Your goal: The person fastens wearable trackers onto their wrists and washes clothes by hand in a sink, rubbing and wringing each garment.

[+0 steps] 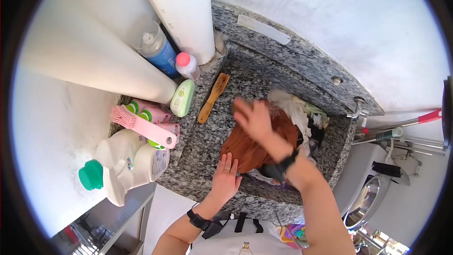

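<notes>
A rust-brown cloth lies spread over the sloping granite surface of a wash sink. My left hand rests at its near left edge, fingers stretched out and pressing the fabric. Over the upper part of the cloth is my right hand, smeared by motion; whether its fingers hold anything cannot be made out. A wooden-handled brush lies on the granite left of the cloth, touched by neither hand. Whitish and dark clothes are bunched in the basin on the right, partly under the brown cloth.
On the left ledge stand a green soap bar pack, a pink brush, a white jug with a green cap, a pink-capped bottle and a blue spray can. A tap juts from the right wall.
</notes>
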`<state>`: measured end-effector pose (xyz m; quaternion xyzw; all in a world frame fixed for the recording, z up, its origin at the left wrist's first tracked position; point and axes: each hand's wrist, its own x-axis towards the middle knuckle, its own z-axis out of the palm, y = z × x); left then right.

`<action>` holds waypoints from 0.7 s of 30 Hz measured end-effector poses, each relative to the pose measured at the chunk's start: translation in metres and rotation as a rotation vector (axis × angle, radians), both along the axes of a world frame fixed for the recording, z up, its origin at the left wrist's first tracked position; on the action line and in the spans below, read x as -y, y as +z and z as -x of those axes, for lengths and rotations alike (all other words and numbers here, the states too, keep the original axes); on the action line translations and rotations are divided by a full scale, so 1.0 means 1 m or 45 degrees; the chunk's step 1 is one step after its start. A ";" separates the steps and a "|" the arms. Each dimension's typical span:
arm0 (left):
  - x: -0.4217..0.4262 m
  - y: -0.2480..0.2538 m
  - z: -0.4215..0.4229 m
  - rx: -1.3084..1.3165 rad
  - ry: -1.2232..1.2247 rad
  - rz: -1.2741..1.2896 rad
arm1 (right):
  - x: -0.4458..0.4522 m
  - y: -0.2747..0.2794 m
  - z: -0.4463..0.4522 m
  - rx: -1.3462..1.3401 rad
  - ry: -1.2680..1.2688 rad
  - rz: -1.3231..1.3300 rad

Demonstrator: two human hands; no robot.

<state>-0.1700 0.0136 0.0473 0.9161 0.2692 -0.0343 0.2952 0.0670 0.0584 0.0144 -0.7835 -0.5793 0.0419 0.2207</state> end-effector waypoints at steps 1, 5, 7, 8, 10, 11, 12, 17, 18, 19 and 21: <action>0.000 0.001 0.000 -0.065 -0.024 0.003 | 0.032 0.012 0.031 -0.136 0.179 -0.004; -0.002 -0.004 -0.001 -0.113 -0.059 -0.046 | 0.037 -0.011 0.029 -0.063 0.361 -0.191; -0.001 -0.005 0.002 -0.116 -0.066 -0.047 | -0.011 -0.047 -0.021 0.061 -0.118 -0.025; -0.002 -0.006 0.000 -0.099 -0.066 -0.049 | -0.031 -0.060 -0.042 0.167 -0.246 -0.009; 0.000 -0.003 0.002 -0.105 -0.073 -0.033 | -0.037 -0.052 -0.044 0.101 -0.252 -0.012; -0.003 -0.002 -0.001 -0.086 -0.068 -0.037 | -0.022 -0.042 -0.030 0.027 -0.180 -0.033; -0.006 -0.001 -0.004 -0.068 -0.073 -0.044 | 0.001 -0.021 -0.007 -0.039 -0.104 -0.059; -0.005 0.000 -0.006 -0.108 -0.059 -0.026 | 0.064 -0.004 0.039 -0.168 0.258 0.003; -0.003 0.001 -0.004 -0.121 -0.058 -0.025 | 0.038 -0.019 0.010 -0.099 0.103 -0.086; -0.003 0.002 -0.004 -0.100 -0.060 -0.033 | 0.012 -0.045 -0.022 0.033 -0.097 0.000; -0.005 -0.002 -0.004 -0.073 -0.050 -0.043 | -0.030 -0.072 -0.071 0.087 -0.282 0.045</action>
